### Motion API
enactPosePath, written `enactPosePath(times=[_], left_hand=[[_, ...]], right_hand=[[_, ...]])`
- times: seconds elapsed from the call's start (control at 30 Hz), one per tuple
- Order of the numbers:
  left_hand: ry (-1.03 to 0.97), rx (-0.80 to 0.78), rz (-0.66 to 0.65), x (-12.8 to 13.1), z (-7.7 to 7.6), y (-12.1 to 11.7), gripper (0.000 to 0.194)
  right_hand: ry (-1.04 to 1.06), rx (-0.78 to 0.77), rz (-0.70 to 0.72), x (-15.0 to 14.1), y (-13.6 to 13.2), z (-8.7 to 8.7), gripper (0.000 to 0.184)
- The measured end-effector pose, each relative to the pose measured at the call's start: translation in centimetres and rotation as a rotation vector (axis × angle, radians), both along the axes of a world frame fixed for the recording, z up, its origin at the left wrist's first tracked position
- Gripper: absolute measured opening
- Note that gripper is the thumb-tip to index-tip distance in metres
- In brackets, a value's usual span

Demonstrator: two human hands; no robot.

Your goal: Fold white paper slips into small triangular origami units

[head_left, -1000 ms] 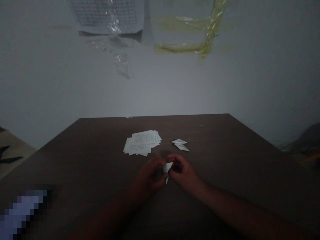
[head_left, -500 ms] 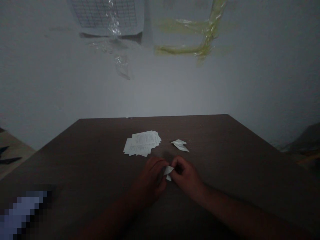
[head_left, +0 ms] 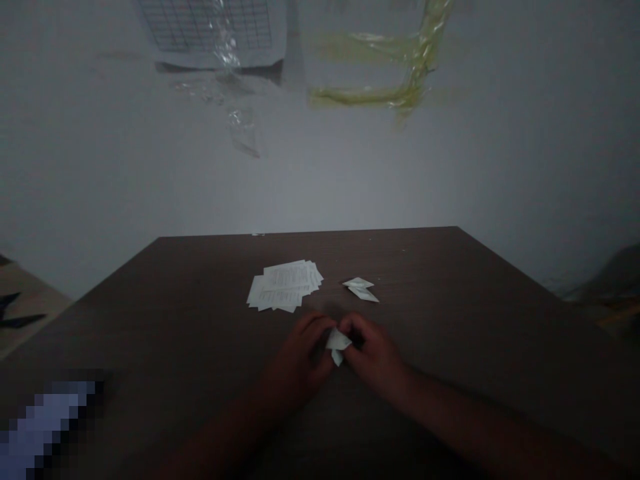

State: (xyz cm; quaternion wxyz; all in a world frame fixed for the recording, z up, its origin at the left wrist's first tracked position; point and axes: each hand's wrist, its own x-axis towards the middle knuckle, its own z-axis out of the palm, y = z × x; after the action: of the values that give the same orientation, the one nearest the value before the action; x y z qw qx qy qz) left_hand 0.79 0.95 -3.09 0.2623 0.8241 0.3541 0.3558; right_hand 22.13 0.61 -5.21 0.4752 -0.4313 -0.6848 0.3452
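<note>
Between my two hands, low over the near middle of the table, is a small folded piece of paper (head_left: pixel 339 340). My left hand (head_left: pixel 303 357) pinches its left side with thumb and fingers. On the other side my right hand (head_left: pixel 373 350) grips it between thumb and curled index finger. Parts of the paper are hidden behind the fingertips. Just beyond my right hand lies a folded paper plane (head_left: pixel 361 289), its two wings spread. A loose stack of printed paper sheets (head_left: pixel 286 285) rests beyond my left hand.
The dark brown table (head_left: pixel 475 320) meets a pale wall (head_left: pixel 350 173) at its back edge. A blurred-out, pixelated object (head_left: pixel 45 423) lies at the near left. Yellowish tape (head_left: pixel 365 97) and a gridded sheet (head_left: pixel 210 27) are stuck on the wall.
The folded paper has turned slightly between my fingers, and more of its upper flap shows. Both hands stay in nearly the same place.
</note>
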Motion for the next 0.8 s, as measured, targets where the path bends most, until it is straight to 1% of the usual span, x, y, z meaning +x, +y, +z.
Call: enactPosePath(times=[0.07, 0.13, 0.23, 0.3, 0.37, 0.47, 0.53, 0.63, 0.7, 0.8], left_hand=[[0.017, -0.032, 0.009, 0.1, -0.2, 0.0, 0.053], [0.053, -0.05, 0.03, 0.3, 0.0, -0.1, 0.05], [0.125, -0.067, 0.093, 0.4, 1.1, -0.4, 0.037], [0.194, -0.082, 0.112, 0.6, 2.0, -0.4, 0.032], [0.266, -0.091, 0.136, 0.6, 2.5, -0.4, 0.032], [0.325, -0.099, 0.158, 0.4, 2.3, -0.4, 0.034], [0.29, -0.109, 0.142, 0.1, 1.9, -0.3, 0.036], [0.167, -0.162, 0.1, -0.5, 1.5, -0.1, 0.034], [0.084, -0.227, 0.07, -0.7, 1.5, -0.1, 0.033], [-0.049, -0.36, 0.051, -0.7, 1.5, 0.1, 0.035]], right_hand=[[-0.017, 0.032, 0.016, 0.1, 0.0, 0.0, 0.016], [-0.038, 0.057, 0.04, 0.0, -0.1, -0.1, 0.017], [-0.065, 0.073, 0.074, -0.1, -0.1, -0.1, 0.016], [-0.072, 0.069, 0.079, -0.3, -0.2, -0.1, 0.016], [-0.061, 0.071, 0.08, -0.3, -0.3, 0.0, 0.018], [-0.04, 0.069, 0.099, -0.3, -0.4, -0.1, 0.018], [-0.01, 0.039, 0.096, -0.1, -0.3, -0.3, 0.015], [0.08, -0.049, 0.052, 0.2, 0.2, -0.7, 0.009], [0.151, -0.112, 0.029, 0.5, 0.6, -0.9, 0.005], [0.216, -0.18, 0.039, 0.8, 1.0, -0.9, 0.006]])
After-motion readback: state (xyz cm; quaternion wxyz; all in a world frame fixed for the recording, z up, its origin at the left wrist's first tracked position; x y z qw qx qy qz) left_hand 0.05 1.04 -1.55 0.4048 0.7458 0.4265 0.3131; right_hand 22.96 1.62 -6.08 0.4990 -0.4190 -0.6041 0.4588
